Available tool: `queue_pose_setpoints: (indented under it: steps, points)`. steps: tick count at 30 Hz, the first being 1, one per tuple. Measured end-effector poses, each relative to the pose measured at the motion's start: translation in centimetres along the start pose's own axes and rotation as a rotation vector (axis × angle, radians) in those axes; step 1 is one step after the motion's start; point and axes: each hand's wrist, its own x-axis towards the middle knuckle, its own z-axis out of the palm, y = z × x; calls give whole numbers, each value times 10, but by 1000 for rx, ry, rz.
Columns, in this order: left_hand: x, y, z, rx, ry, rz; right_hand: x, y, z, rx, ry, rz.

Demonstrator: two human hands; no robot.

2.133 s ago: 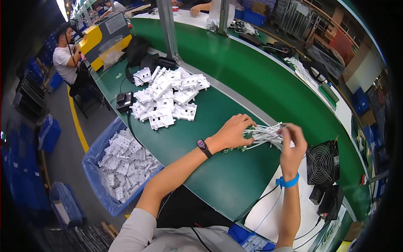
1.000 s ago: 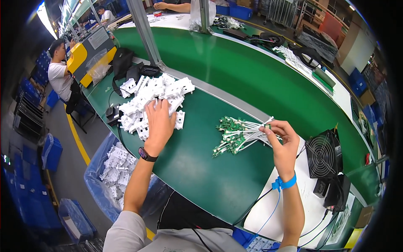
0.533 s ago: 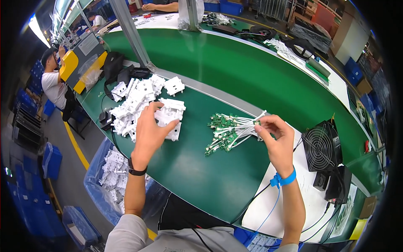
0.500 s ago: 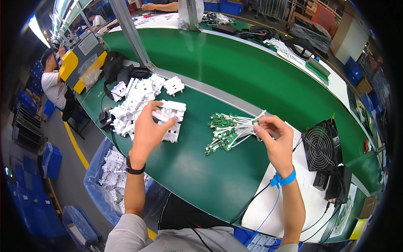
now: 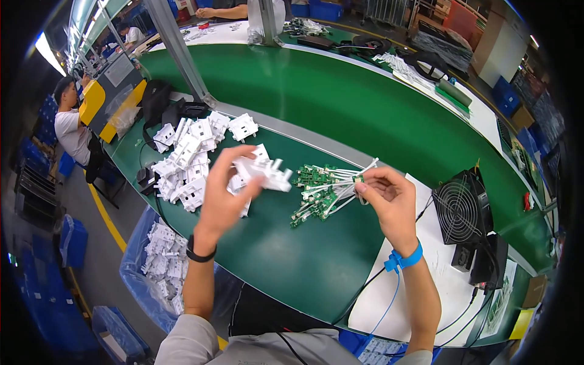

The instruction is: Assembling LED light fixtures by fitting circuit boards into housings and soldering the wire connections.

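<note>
Green bench [image 5: 292, 261] — fan [image 5: 457, 212] R, wire bundle [image 5: 328, 193] mid — L grip [image 5: 225, 193] holding wht housing [image 5: 275, 176], R grip [image 5: 392, 196] pinching sm. PCB [image 5: 359, 179].

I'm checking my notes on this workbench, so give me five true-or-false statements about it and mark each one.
1. The left hand holds a moulded white plastic housing. True.
2. A blue wrist strap circles the left wrist. False: it circles the right.
3. Green circuit boards with white wires lie between the left hand and the right hand. True.
4. The black fan with a round metal grille stands left of both hands. False: right of them.
5. The blue, film-lined bin holds white plastic pieces. True.
</note>
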Motion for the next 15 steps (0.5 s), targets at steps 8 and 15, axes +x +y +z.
queue_pose_setpoints:
  steps: [8, 15]
  points:
    - [-24, 33, 37, 242, -196, 380, -6, -8, 9, 163, -86, 169]
    - [-35, 41, 47, 232, -202, 444, -3, -5, 3, 335, -253, 424]
